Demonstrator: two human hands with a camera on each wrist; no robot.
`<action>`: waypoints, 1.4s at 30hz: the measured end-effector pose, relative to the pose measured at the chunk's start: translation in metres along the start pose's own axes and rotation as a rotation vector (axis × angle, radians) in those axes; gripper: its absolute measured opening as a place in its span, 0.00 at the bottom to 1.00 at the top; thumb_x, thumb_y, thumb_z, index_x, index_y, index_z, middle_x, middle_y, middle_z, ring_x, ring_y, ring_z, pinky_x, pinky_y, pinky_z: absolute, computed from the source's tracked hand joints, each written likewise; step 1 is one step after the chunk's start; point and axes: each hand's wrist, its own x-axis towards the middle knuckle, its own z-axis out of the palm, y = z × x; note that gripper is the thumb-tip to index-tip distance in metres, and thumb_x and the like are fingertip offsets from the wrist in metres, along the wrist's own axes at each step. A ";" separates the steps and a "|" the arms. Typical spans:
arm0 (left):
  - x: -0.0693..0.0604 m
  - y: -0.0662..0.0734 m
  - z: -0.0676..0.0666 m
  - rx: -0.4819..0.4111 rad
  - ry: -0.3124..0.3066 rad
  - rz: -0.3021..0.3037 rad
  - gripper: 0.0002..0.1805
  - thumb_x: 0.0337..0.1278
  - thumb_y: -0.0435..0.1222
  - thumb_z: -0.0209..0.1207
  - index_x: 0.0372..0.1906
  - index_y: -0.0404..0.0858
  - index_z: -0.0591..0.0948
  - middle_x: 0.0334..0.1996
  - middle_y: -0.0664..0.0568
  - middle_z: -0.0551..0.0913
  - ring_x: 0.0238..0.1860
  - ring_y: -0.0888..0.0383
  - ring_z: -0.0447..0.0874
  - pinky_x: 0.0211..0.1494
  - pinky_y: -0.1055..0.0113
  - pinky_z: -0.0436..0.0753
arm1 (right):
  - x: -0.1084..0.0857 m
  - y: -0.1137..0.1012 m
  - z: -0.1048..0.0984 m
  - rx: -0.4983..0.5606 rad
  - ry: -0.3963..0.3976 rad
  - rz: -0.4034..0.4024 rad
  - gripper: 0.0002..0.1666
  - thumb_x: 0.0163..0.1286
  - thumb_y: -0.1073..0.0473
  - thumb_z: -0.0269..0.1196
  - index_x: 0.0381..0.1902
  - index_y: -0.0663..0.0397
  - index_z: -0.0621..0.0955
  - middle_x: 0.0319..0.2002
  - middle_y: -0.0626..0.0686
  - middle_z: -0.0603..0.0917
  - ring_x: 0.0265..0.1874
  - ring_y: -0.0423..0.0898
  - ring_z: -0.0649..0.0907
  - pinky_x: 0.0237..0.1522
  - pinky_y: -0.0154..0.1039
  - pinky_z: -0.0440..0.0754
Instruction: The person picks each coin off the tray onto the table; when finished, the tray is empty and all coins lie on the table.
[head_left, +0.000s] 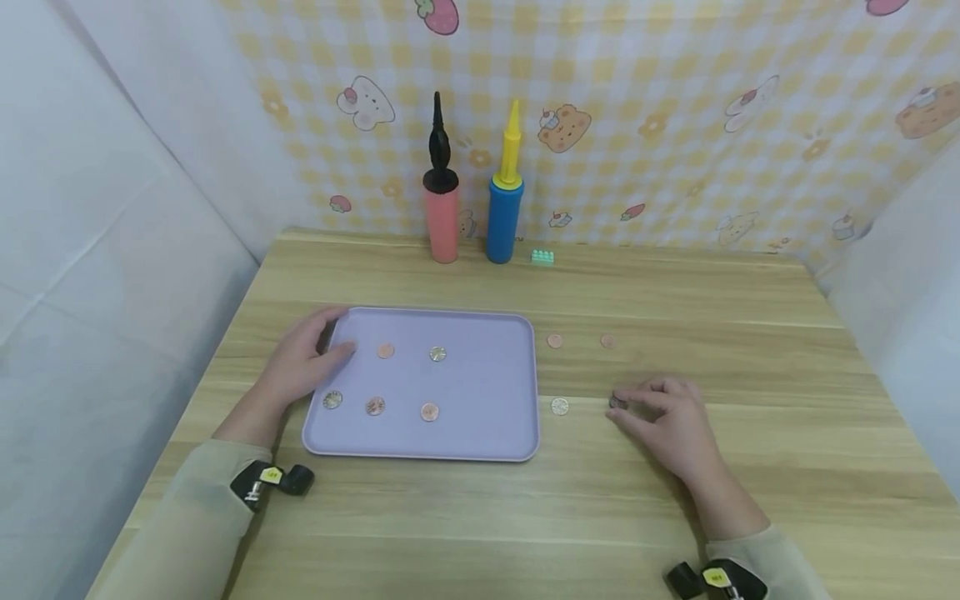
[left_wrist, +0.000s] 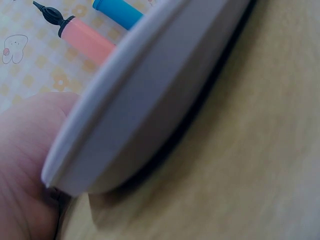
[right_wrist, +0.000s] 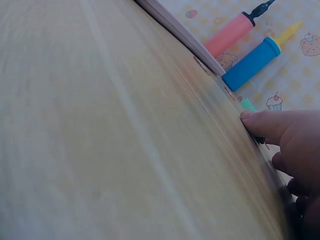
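Observation:
At the lilac tray (head_left: 480, 433), my left hand (head_left: 303, 358) holds the left rim near the far corner, thumb over the edge. Several coins lie spread inside it, among them a silver coin (head_left: 437, 354) and a copper coin (head_left: 430, 412). To the tray's right, my right hand (head_left: 671, 421) pinches a dark-looking coin (head_left: 617, 402) between thumb and fingers, at or just above the table. Nearby on the wood lie a silver coin (head_left: 559, 407) and two copper coins, one nearer the tray (head_left: 554, 341) and one farther right (head_left: 607, 341).
A pink hand pump (head_left: 443, 221) with a black nozzle and a blue hand pump (head_left: 504, 221) with a yellow nozzle stand at the table's back. Beside them sits a small mint-green toy brick (head_left: 542, 257). A checked cloth (head_left: 637, 167) hangs behind the wooden table (head_left: 525, 533).

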 end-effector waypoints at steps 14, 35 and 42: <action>0.000 0.001 0.000 -0.016 -0.004 -0.013 0.34 0.73 0.38 0.63 0.78 0.31 0.69 0.77 0.31 0.68 0.78 0.31 0.62 0.79 0.34 0.61 | 0.000 0.001 -0.001 -0.004 -0.026 0.003 0.14 0.57 0.61 0.83 0.42 0.51 0.94 0.40 0.53 0.85 0.52 0.59 0.74 0.52 0.55 0.66; -0.001 0.006 -0.002 -0.069 0.000 -0.097 0.33 0.75 0.39 0.62 0.77 0.31 0.69 0.78 0.31 0.66 0.80 0.31 0.60 0.79 0.34 0.61 | 0.019 -0.013 0.033 0.020 0.182 -0.280 0.08 0.58 0.60 0.77 0.37 0.54 0.93 0.39 0.56 0.85 0.40 0.55 0.80 0.47 0.50 0.70; 0.001 0.004 0.002 -0.033 0.014 -0.068 0.33 0.74 0.38 0.63 0.77 0.31 0.70 0.77 0.31 0.69 0.78 0.32 0.62 0.78 0.36 0.64 | 0.029 -0.038 0.052 0.069 0.150 -0.405 0.15 0.60 0.56 0.73 0.45 0.55 0.91 0.51 0.68 0.82 0.52 0.64 0.77 0.55 0.59 0.69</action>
